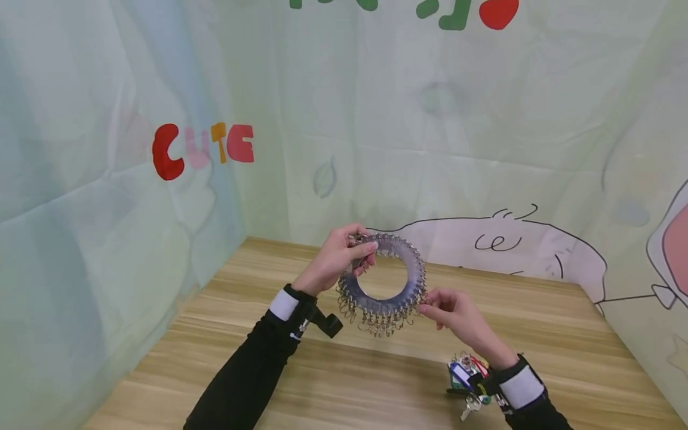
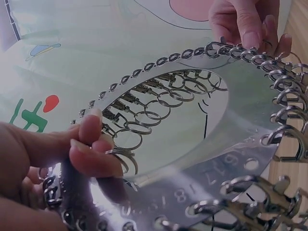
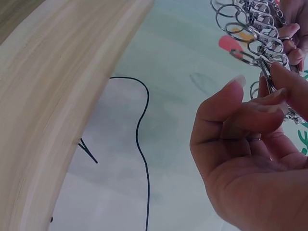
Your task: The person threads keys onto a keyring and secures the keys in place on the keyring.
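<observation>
A flat, shiny metal key ring plate (image 1: 415, 272) is held up over the table, its rim lined with many small snap-hook clasps (image 1: 378, 322) with split rings. Stamped numbers show on the plate (image 2: 252, 108) in the left wrist view. My left hand (image 1: 333, 258) grips the plate's upper left side, thumb on the front face. At the lower right rim, my right hand (image 1: 461, 315) pinches one of the hanging clasps between thumb and fingers. In the right wrist view the right hand's (image 3: 236, 149) curled fingers partly hide that clasp.
A small heap of keys with coloured tags (image 1: 463, 375) lies on the wooden table (image 1: 344, 382) below the right wrist. Printed cloth curtains (image 1: 376, 119) stand along the left, back and right of the table.
</observation>
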`<move>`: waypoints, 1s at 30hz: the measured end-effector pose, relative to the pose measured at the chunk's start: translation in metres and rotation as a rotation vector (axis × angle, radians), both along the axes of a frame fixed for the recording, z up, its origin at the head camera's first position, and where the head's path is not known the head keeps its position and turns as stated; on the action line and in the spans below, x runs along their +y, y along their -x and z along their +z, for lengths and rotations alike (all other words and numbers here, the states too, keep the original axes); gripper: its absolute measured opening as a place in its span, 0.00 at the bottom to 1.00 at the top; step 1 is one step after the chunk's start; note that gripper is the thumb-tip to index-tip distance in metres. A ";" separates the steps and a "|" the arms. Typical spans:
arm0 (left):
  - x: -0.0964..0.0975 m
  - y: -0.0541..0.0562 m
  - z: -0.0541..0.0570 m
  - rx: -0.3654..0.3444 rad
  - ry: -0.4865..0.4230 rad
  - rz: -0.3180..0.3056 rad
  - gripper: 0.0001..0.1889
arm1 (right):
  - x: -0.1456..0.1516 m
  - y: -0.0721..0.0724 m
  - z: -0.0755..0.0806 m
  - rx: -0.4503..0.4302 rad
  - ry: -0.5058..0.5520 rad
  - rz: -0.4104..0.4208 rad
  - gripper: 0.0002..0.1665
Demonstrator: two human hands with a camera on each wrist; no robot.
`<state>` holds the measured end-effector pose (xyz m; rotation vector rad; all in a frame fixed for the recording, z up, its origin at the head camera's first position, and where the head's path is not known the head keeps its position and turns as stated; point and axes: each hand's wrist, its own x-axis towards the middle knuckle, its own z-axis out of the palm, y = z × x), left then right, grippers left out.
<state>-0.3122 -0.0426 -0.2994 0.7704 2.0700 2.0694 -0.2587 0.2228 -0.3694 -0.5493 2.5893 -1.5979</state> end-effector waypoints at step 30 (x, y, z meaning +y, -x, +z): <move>0.004 0.003 -0.001 -0.023 -0.017 0.010 0.08 | -0.008 0.000 -0.014 -0.085 -0.019 0.120 0.27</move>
